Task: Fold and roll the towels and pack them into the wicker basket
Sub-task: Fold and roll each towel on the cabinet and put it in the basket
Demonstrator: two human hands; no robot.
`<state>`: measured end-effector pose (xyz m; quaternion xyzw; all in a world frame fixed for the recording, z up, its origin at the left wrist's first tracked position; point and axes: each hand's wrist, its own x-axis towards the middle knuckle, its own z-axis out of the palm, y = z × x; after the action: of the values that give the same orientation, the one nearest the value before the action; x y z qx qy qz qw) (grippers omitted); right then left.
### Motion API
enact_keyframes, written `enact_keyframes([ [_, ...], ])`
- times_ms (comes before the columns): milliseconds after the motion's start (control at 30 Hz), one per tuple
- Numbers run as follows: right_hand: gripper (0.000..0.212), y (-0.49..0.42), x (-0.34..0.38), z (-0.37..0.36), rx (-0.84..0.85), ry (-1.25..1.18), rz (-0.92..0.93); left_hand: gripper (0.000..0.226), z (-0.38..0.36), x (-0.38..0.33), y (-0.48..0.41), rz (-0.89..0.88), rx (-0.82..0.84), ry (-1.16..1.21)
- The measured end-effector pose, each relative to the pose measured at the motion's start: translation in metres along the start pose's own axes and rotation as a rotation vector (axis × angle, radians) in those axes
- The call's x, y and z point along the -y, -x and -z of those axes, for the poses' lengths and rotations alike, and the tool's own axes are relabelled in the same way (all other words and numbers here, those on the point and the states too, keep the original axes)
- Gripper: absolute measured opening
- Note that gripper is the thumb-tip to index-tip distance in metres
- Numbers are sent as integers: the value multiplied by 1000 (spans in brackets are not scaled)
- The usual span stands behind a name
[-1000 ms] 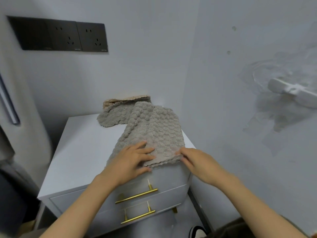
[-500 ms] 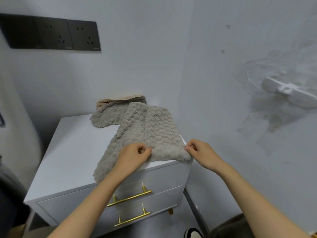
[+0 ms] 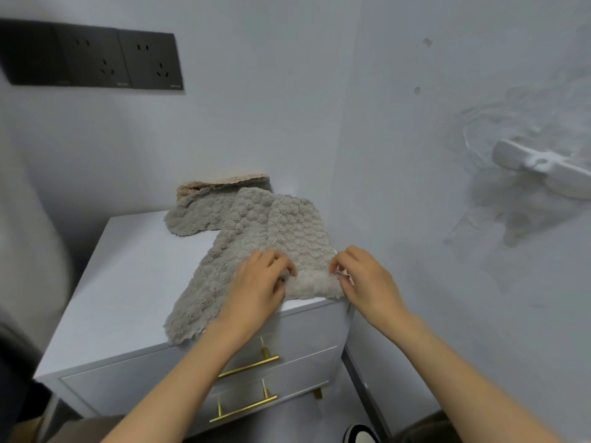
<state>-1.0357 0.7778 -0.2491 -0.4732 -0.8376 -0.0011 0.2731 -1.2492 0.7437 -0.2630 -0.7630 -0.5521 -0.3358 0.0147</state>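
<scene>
A long grey-beige bubble-textured towel lies lengthwise on the white cabinet top, its near end turned over into a small roll at the front right corner. My left hand grips the left end of that roll with curled fingers. My right hand pinches its right end. A second towel of the same texture lies bunched at the back of the cabinet, with a tan edge against the wall. No wicker basket is in view.
The cabinet stands in a corner, with a wall close on the right and one behind. Two drawers with gold handles face me. Black wall sockets sit at the upper left. A white wall fixture sticks out at right. A shoe is on the floor.
My hands went from lying flat on the towel's near end to gripping its edge, then turned that edge over away from me into a small roll. The view shifted slightly right.
</scene>
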Motion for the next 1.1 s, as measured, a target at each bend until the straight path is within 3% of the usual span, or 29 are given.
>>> enact_keyframes([
  [133,33,6,7,-3,67,31,199,24,-1,4,2,-149,46,1],
  [300,31,12,-6,1,155,102,244,48,8,9,7,-156,233,-23],
  [400,30,12,-12,5,161,85,197,59,11,18,12,-104,343,4],
  [600,28,11,-13,13,241,-54,-9,38,15,19,15,-89,252,53],
  [833,16,3,-22,11,274,-276,-201,9,22,10,8,171,154,259],
  [1000,27,-6,-17,9,265,-334,-323,26,17,13,2,400,184,316],
  [1100,13,-10,-16,4,248,-383,-422,11,12,12,-1,503,121,309],
])
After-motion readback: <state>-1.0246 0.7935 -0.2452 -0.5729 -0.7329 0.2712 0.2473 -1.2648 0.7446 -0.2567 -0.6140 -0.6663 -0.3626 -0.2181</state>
